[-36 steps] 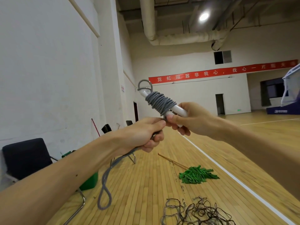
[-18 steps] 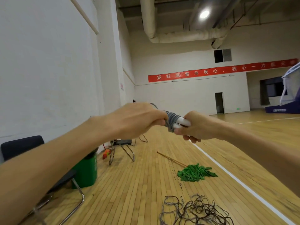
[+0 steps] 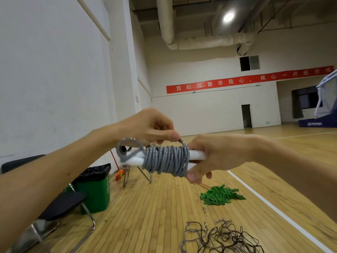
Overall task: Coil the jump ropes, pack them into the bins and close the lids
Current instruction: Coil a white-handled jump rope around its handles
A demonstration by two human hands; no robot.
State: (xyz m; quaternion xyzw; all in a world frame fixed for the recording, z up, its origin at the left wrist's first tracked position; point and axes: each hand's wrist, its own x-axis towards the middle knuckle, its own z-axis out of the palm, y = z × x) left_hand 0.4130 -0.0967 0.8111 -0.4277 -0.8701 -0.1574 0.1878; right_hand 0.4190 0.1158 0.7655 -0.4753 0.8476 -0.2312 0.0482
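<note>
1. Grey jump rope (image 3: 166, 160) — wound in tight turns round a pair of white handles (image 3: 134, 161), held in the air in front of the person, above the wooden floor (image 3: 145, 216).
2. Right hand (image 3: 217, 154): fingers curled round the right end of the handles, thumb just under the coil.
3. Left hand (image 3: 147, 125): thumb and forefinger pinching a strand at the top of the coil.
4. One loop of rope stands out at the left end of the handles.
5. Floor items — green bin (image 3: 96, 194) with black liner at left, chair (image 3: 62, 207) beside it, green mop head (image 3: 220, 195), tangle of dark cord (image 3: 220, 236).
</note>
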